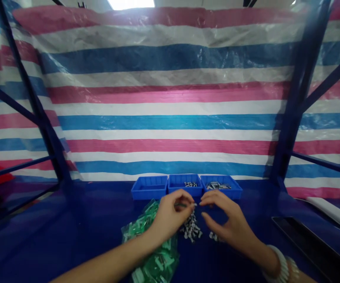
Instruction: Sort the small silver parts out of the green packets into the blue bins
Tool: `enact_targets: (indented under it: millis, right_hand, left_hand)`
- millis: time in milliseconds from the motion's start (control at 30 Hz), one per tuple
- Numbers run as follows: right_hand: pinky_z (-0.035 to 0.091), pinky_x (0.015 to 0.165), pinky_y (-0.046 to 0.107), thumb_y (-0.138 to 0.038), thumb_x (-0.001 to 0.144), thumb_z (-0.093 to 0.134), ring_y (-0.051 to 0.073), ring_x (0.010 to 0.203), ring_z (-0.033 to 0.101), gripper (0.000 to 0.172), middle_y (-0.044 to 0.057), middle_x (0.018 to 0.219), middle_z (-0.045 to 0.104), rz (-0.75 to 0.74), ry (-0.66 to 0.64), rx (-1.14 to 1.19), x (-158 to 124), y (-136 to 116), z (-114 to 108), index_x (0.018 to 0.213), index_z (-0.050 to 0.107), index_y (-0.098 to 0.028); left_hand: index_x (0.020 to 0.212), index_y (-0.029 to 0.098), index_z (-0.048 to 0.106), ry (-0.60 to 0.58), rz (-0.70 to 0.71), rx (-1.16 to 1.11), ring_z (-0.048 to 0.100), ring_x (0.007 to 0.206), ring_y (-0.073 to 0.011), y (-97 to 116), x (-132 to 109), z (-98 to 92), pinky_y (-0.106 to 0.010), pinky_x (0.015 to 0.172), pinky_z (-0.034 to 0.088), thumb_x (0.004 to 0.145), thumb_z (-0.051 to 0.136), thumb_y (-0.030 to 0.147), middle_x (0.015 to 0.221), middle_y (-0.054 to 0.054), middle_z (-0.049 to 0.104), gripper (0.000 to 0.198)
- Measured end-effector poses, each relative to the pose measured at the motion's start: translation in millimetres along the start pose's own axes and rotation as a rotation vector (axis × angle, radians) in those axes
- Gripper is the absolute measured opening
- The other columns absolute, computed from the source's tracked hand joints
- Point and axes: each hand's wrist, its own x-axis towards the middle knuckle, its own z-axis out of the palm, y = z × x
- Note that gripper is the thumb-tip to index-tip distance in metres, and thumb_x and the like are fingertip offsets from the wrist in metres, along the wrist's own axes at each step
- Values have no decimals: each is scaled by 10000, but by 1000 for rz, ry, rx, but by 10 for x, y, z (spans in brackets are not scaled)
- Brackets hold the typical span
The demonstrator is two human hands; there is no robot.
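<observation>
My left hand [171, 216] is closed in a pinch on a small green-and-metal part [187, 204], held above a heap of small grey metal parts [191, 228] on the blue table. My right hand [227, 220] sits just to the right, fingers curled, its fingertips meeting the same small part. A clear bag of green parts [150, 251] lies under my left forearm. A few loose metal parts [213, 236] lie beneath my right palm.
Three blue bins stand in a row behind the hands: the left bin [149, 188], the middle bin [185, 184] and the right bin [221, 185], the last two holding metal parts. A striped tarp hangs behind. A dark flat tray [314, 243] lies at the right.
</observation>
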Motion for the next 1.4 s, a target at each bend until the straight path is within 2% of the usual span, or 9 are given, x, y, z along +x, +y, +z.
enact_targets:
  millis: [133, 267, 467, 633, 800, 933, 1067, 1233, 1400]
  right_hand:
    - [491, 690, 332, -192, 829, 531, 205, 801, 600, 96, 72, 903, 646, 96, 164, -46, 86, 231, -128, 857, 622, -205]
    - [465, 647, 307, -174, 799, 541, 178, 692, 586, 103, 38, 784, 646, 180, 22, -107, 65, 409, -104, 834, 637, -187]
    - [450, 699, 310, -96, 737, 598, 193, 761, 584, 137, 29, 782, 664, 201, -304, -179, -48, 347, 78, 804, 674, -189]
    - [456, 755, 314, -60, 724, 629, 203, 826, 569, 208, 29, 828, 657, 154, -397, -172, -69, 201, 202, 869, 685, -200]
    - [463, 839, 329, -93, 793, 636, 213, 934, 564, 181, 57, 959, 638, 94, -466, -142, -75, 185, 257, 926, 692, -201]
    - [478, 819, 314, -41, 778, 631, 197, 900, 583, 187, 65, 933, 630, 135, -434, -123, -88, 266, 273, 876, 707, -181]
    - [495, 761, 320, -39, 734, 644, 192, 824, 609, 180, 54, 874, 655, 181, -304, -21, -57, 268, 259, 850, 690, -169]
    - [530, 712, 288, -148, 770, 643, 171, 765, 662, 91, 38, 826, 686, 391, -176, 434, -19, 112, 191, 858, 651, -169]
    - [499, 625, 243, -169, 808, 604, 140, 722, 622, 101, 30, 829, 638, 326, -149, 504, -37, -30, 175, 842, 696, -191]
  left_hand:
    - [791, 163, 647, 28, 93, 214, 664, 782, -175, -152, 657, -12, -284, 709, 542, 755, 615, 121, 803, -42, 704, 64]
    - [805, 164, 677, 40, 101, 341, 664, 786, -216, -346, 933, 26, -336, 756, 521, 725, 642, 146, 799, -53, 723, 89]
    - [836, 209, 701, 32, 147, 453, 670, 793, -221, -318, 401, -76, -323, 750, 494, 787, 554, 179, 829, -31, 737, 158]
    - [848, 218, 687, 2, 164, 437, 672, 780, -192, -179, -118, -153, -290, 718, 497, 795, 532, 151, 834, -9, 733, 177]
    - [841, 205, 684, 45, 176, 346, 664, 745, -182, -114, -282, -122, -280, 678, 497, 811, 513, 152, 815, -23, 723, 182]
    - [828, 192, 681, 76, 156, 289, 652, 708, -175, -95, -301, -96, -279, 662, 488, 807, 508, 147, 791, -26, 710, 180]
    - [812, 181, 672, 60, 96, 182, 647, 732, -181, -72, -308, -81, -285, 666, 485, 794, 519, 142, 800, -39, 701, 159]
    - [838, 155, 629, -2, -90, -149, 606, 694, -156, -57, -315, -20, -254, 620, 465, 775, 622, 213, 743, -31, 639, 85]
    - [833, 142, 627, -64, -287, -530, 591, 651, -111, -41, -360, 52, -232, 654, 462, 745, 731, 313, 671, 6, 619, 219]
